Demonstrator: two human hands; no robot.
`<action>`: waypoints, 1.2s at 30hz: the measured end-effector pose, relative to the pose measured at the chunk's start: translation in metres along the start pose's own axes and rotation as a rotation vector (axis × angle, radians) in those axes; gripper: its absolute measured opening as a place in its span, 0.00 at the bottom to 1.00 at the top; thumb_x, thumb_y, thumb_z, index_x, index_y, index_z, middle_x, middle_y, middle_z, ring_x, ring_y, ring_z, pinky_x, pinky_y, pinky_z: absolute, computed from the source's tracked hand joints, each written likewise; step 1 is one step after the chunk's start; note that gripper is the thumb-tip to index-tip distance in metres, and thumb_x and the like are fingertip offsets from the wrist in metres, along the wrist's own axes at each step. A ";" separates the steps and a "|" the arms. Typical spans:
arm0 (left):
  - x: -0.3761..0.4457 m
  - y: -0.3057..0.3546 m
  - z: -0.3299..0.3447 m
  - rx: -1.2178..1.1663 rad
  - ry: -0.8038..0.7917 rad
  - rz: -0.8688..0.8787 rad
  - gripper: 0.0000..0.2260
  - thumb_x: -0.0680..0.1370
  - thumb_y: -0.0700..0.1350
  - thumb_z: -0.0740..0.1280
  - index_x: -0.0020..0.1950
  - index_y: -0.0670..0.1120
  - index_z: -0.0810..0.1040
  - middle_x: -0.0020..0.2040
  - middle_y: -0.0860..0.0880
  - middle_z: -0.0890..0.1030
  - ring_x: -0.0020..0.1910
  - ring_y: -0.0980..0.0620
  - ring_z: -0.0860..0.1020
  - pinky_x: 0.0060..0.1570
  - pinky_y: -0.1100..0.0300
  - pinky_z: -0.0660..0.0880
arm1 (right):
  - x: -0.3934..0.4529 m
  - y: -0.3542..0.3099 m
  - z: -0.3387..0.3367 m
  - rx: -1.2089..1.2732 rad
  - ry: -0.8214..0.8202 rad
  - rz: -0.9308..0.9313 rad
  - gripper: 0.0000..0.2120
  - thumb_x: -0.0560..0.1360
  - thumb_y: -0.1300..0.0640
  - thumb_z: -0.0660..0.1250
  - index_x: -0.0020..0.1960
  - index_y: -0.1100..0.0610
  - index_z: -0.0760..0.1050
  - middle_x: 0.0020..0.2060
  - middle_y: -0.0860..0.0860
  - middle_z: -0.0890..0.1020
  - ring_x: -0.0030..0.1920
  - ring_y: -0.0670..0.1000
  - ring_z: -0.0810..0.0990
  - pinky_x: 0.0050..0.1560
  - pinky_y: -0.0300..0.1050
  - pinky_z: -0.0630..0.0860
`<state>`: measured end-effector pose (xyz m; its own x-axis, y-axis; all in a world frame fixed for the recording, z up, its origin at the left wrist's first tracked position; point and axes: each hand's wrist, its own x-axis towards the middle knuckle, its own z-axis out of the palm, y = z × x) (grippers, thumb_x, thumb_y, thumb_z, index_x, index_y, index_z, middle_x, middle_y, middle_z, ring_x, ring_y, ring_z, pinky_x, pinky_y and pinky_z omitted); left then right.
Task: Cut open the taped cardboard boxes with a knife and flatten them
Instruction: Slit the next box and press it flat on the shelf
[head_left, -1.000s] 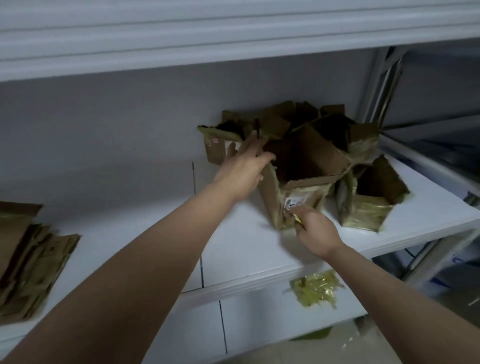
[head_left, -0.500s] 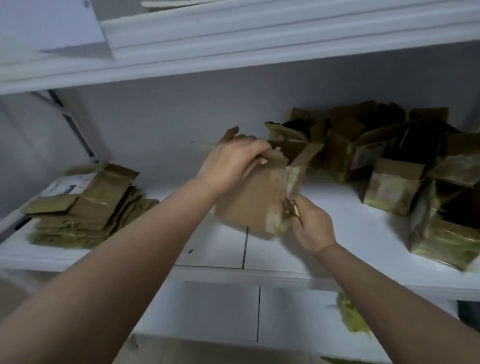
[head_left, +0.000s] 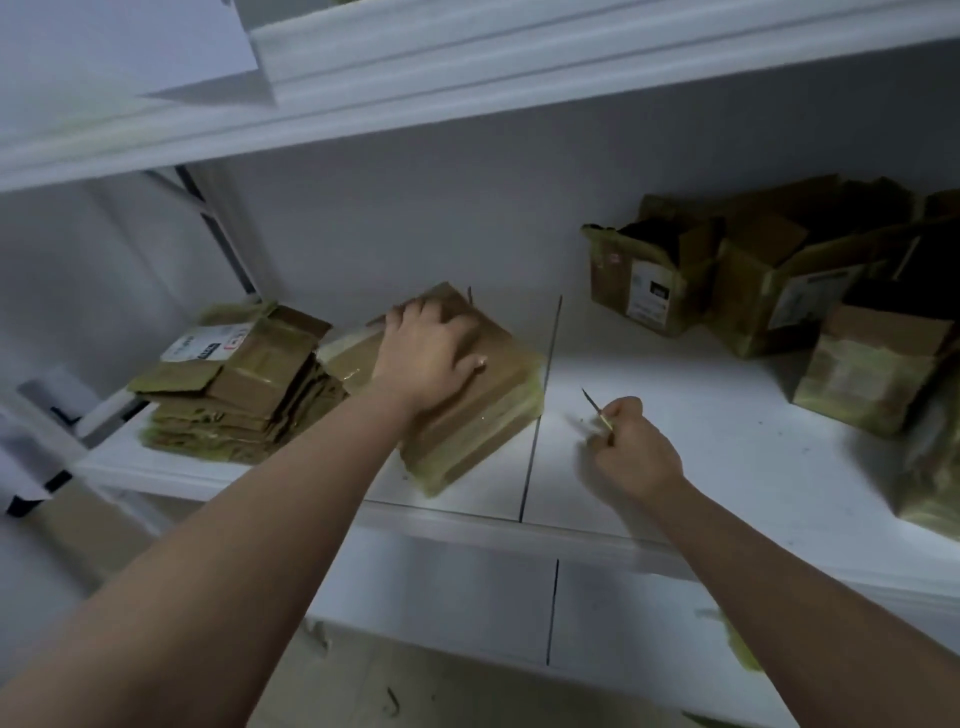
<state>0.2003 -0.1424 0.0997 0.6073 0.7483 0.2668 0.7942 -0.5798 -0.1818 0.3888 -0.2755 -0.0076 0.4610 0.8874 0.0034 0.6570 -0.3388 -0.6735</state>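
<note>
A brown cardboard box (head_left: 483, 415) wrapped in clear tape lies on its side on the white shelf (head_left: 675, 467), near the front edge. My left hand (head_left: 431, 353) rests on top of it, fingers spread over the upper face. Just to its right, my right hand (head_left: 634, 441) grips a small knife (head_left: 595, 408) whose thin blade points up and to the left, clear of the box. A stack of flattened boxes (head_left: 234, 395) lies at the left, touching the box.
Several opened, standing cardboard boxes (head_left: 779, 291) crowd the back right of the shelf. Another shelf (head_left: 467, 78) runs overhead. A metal upright (head_left: 218, 239) stands at the left. Tape scraps (head_left: 743, 649) hang below the shelf's front edge.
The box went from being held up in both hands to lying on the shelf beside the flattened stack. My right hand let go of it and drew off to the right with the knife.
</note>
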 end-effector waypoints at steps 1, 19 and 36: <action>-0.005 -0.004 0.007 -0.033 -0.054 0.000 0.22 0.79 0.60 0.58 0.72 0.55 0.68 0.69 0.42 0.68 0.69 0.41 0.64 0.69 0.43 0.58 | 0.001 0.002 0.002 0.025 -0.018 0.008 0.11 0.77 0.57 0.59 0.54 0.54 0.58 0.37 0.49 0.75 0.39 0.54 0.77 0.37 0.46 0.69; 0.000 0.006 0.039 -0.410 -0.331 -0.299 0.23 0.83 0.58 0.49 0.78 0.57 0.57 0.79 0.44 0.52 0.78 0.40 0.44 0.72 0.36 0.51 | 0.035 -0.005 0.022 0.504 0.094 0.079 0.07 0.80 0.59 0.57 0.46 0.59 0.73 0.36 0.56 0.77 0.33 0.50 0.75 0.28 0.38 0.67; 0.023 0.035 0.025 -0.099 -0.474 -0.173 0.25 0.80 0.66 0.44 0.77 0.65 0.50 0.76 0.44 0.59 0.74 0.35 0.56 0.69 0.34 0.55 | 0.071 -0.006 0.012 0.590 0.272 0.240 0.13 0.74 0.67 0.56 0.33 0.57 0.65 0.32 0.52 0.71 0.31 0.48 0.69 0.26 0.39 0.62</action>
<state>0.2426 -0.1377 0.0761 0.4267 0.8868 -0.1773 0.8924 -0.4447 -0.0766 0.4103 -0.2070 -0.0126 0.7366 0.6734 -0.0628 0.1193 -0.2208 -0.9680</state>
